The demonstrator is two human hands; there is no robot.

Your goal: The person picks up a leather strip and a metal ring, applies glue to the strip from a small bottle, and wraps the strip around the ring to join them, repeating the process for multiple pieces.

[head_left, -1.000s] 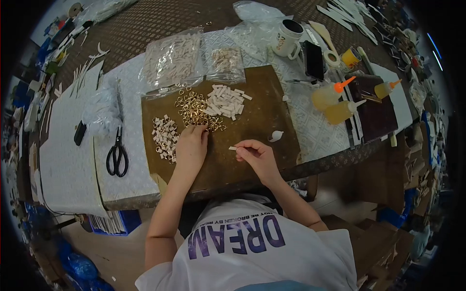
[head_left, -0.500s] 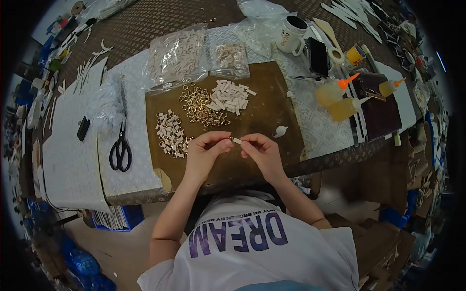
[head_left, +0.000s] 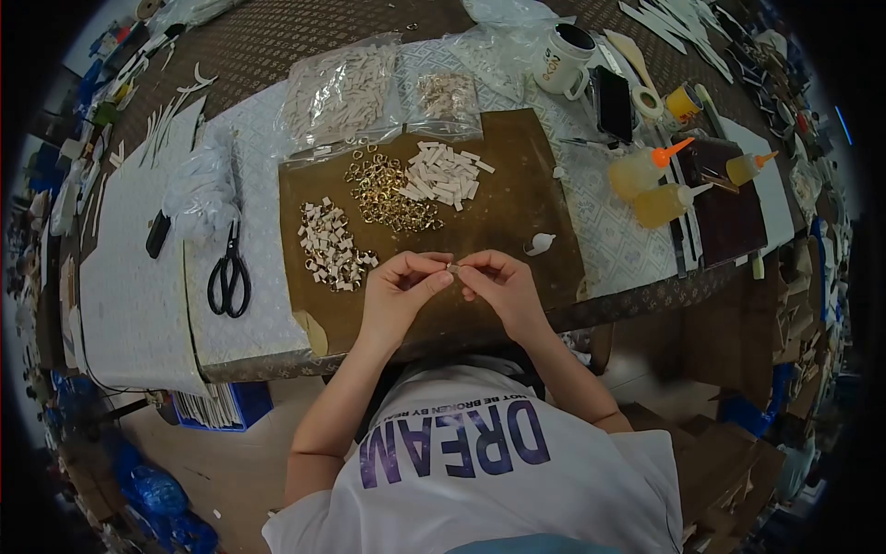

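My left hand (head_left: pixel 403 288) and my right hand (head_left: pixel 505 288) meet above the brown mat (head_left: pixel 517 185), thumbs and forefingers pinched together. Between the fingertips a small white strip (head_left: pixel 453 268) barely shows, in my right fingers. My left fingers pinch what seems to be a small gold metal ring, mostly hidden. Beyond my hands lie a heap of gold rings (head_left: pixel 383 196) and a pile of loose white strips (head_left: pixel 448 174). Left of my left hand is a heap of rings with white strips looped on them (head_left: pixel 330 249).
Plastic bags of small pieces (head_left: pixel 337 88) lie behind the mat. Black scissors (head_left: pixel 229 282) rest at left. On the right are a mug (head_left: pixel 563 63), a phone (head_left: pixel 614 103), glue bottles (head_left: pixel 660 206) and a dark red notebook (head_left: pixel 729 217). A white nozzle-like piece (head_left: pixel 539 244) lies on the mat.
My hands have come closer together, and the white strip that showed between them is now mostly covered by my fingertips. The view has shifted slightly.
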